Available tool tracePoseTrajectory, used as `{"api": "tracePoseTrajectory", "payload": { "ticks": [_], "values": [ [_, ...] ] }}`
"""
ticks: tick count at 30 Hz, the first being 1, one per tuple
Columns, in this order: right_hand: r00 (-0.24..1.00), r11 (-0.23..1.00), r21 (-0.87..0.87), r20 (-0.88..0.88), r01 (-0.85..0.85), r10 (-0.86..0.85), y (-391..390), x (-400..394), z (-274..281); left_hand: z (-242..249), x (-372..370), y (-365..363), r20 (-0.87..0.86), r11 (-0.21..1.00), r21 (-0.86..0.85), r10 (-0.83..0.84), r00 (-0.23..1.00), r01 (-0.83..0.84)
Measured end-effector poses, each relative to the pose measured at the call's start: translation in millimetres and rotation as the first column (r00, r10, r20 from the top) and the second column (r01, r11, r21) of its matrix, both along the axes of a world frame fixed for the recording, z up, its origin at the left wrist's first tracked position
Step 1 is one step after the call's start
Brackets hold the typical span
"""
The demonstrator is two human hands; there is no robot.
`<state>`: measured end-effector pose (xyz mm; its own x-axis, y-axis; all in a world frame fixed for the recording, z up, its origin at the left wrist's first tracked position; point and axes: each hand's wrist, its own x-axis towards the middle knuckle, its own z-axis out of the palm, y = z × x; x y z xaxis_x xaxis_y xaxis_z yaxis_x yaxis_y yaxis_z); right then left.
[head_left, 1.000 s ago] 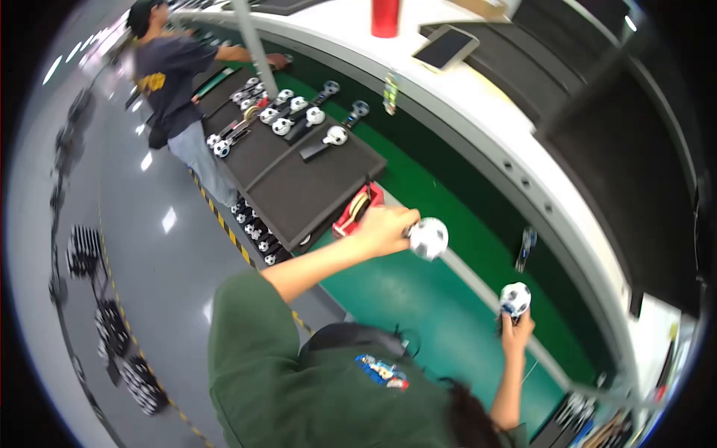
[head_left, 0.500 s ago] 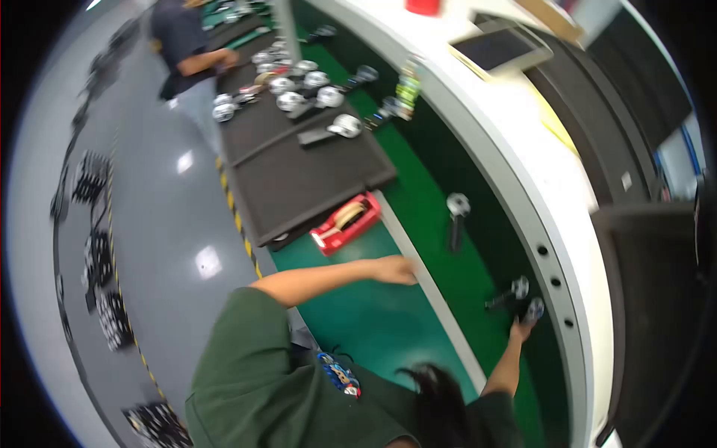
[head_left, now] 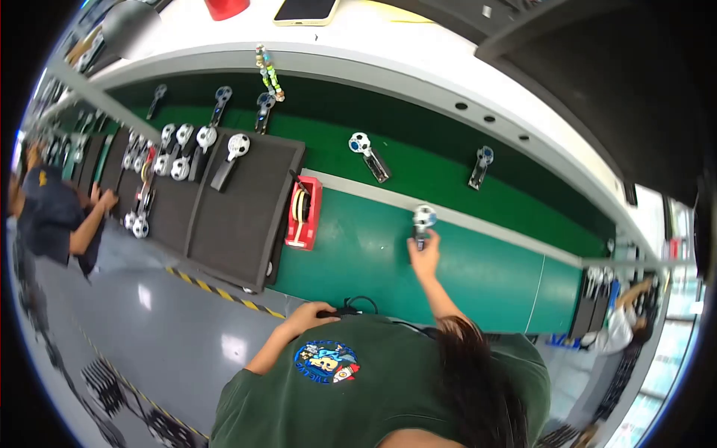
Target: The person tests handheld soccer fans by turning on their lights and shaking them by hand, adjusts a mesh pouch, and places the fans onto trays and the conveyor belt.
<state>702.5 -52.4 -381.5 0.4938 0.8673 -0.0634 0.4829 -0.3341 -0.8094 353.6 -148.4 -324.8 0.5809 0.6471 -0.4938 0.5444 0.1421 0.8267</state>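
Note:
My right hand is over the green work surface, its fingers closed round the dark handle of a handheld device with a round soccer-ball-patterned head. The head points away from me. Down at the near edge of the bench, my left hand is curled at a black corded object, mostly hidden by the hand and my shirt. Beyond the grey rail lie two similar devices, one with its dark handle toward me and another further right.
To the left stands a red tape dispenser beside a dark tray with several soccer-ball devices. A beaded string hangs from the white shelf, which bears a phone and a red container. Other people sit at both far ends.
My view has turned right. My right hand has come back from the far green strip to the near surface with a device. My left hand has drawn back to the bench edge.

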Motion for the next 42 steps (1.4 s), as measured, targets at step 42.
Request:
{"api": "tracePoseTrajectory", "payload": {
  "ticks": [42],
  "values": [
    [0.137, 0.136, -0.021, -0.124, -0.991, 0.983, -5, -409, 205, 119, -293, 36, 0.084, 0.858, 0.445, 0.247, 0.965, -0.258]
  ]
}}
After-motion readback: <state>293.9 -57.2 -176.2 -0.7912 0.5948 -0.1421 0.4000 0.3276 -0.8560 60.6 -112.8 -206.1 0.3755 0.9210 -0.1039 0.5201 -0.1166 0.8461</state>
